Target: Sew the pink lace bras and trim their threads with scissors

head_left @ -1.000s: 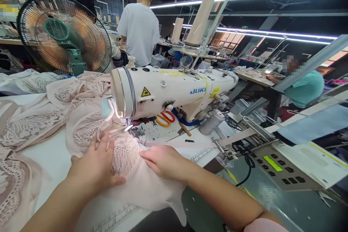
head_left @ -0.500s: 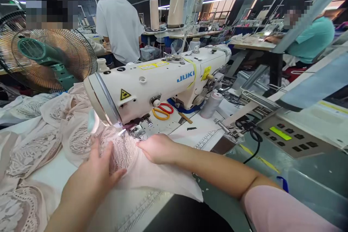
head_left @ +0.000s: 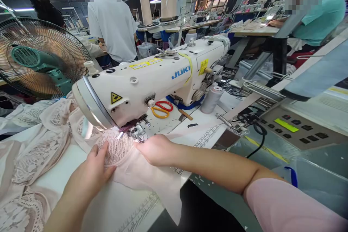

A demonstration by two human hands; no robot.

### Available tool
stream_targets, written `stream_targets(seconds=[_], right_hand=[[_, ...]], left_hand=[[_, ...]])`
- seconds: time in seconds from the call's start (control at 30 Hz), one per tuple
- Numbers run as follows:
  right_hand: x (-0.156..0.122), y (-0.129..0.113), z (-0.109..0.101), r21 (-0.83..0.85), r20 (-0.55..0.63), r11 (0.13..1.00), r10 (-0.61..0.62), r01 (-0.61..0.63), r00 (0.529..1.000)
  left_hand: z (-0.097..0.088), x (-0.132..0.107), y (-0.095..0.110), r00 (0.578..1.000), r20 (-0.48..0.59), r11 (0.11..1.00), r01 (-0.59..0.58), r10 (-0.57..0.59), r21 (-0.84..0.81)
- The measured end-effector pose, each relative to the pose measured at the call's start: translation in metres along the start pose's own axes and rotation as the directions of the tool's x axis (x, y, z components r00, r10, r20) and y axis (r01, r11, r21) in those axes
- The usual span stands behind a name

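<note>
Looks like the sewing step, to judge by the layout — steering a pale pink lace piece (head_left: 119,150) in under the needle end of a white sewing machine (head_left: 146,79). Lying on the white table (head_left: 104,208), reaching at its far side beneath the machine, trailing at its near side into plain sheer fabric (head_left: 154,177) and drooping past the table edge. With the left hand (head_left: 88,174), resting on the lace, fingers spread and unclenched, thumb apart; cannot tell the pressure. With the right hand (head_left: 154,150), pinching the lace piece's right margin just beside the presser area, fingers curled and partly hidden. Cannot tell needle position or any stitching — too small, too shadowed. Next move probably calls for holding the edge flat and in line, feeding evenly, no tugging, fingertips clear of the needle. Also seeing more lace pieces (head_left: 35,156) overlapping at left; near the machine base, scissors (head_left: 166,111), a wood-handled tool (head_left: 186,115) and a grey thread cone (head_left: 212,100)
</note>
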State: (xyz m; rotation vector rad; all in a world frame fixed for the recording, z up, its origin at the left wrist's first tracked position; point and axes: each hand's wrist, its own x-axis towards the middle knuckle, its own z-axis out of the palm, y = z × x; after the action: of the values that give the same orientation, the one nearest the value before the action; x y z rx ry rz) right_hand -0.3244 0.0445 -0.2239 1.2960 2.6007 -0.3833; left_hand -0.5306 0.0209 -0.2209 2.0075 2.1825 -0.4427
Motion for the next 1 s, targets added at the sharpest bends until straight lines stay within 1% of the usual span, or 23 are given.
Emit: stream_targets(seconds=[0.1, 0.23, 0.43, 0.63, 0.7, 0.83, 1.0], right_hand=[[0.0, -0.003, -0.001, -0.008, 0.018, 1.0, 0.022, -0.022, 1.0], [-0.001, -0.007, -0.004, -0.008, 0.071, 0.999, 0.048, -0.048, 0.996], [0.001, -0.006, 0.0, 0.016, 0.074, 0.998, 0.058, -0.059, 0.996], [-0.002, -0.006, 0.0, 0.015, 0.041, 0.999, 0.043, -0.044, 0.998], [-0.003, -0.006, 0.0, 0.002, 0.031, 0.999, 0.042, -0.042, 0.999], [-0.007, -0.004, 0.001, 0.001, -0.002, 1.0, 0.019, -0.019, 1.0], [-0.009, -0.002, 0.002, 0.004, -0.031, 1.0, -0.008, 0.008, 0.999]], left_hand=[[-0.004, 0.0, 0.0, 1.0, 0.015, 1.0, 0.006, -0.006, -0.017], [-0.003, 0.005, -0.003, 1.0, -0.005, 0.999, 0.014, -0.014, -0.041], [0.001, 0.013, -0.01, 0.999, -0.031, 0.999, 0.029, -0.03, -0.024], [0.006, 0.021, -0.015, 0.994, -0.1, 0.998, 0.048, -0.052, -0.044], [0.006, 0.022, -0.015, 0.989, -0.14, 0.997, 0.041, -0.05, -0.063], [0.002, 0.021, -0.014, 0.981, -0.191, 0.995, 0.02, -0.04, -0.1], [-0.001, 0.023, -0.012, 0.97, -0.236, 0.992, 0.032, -0.06, -0.12]])
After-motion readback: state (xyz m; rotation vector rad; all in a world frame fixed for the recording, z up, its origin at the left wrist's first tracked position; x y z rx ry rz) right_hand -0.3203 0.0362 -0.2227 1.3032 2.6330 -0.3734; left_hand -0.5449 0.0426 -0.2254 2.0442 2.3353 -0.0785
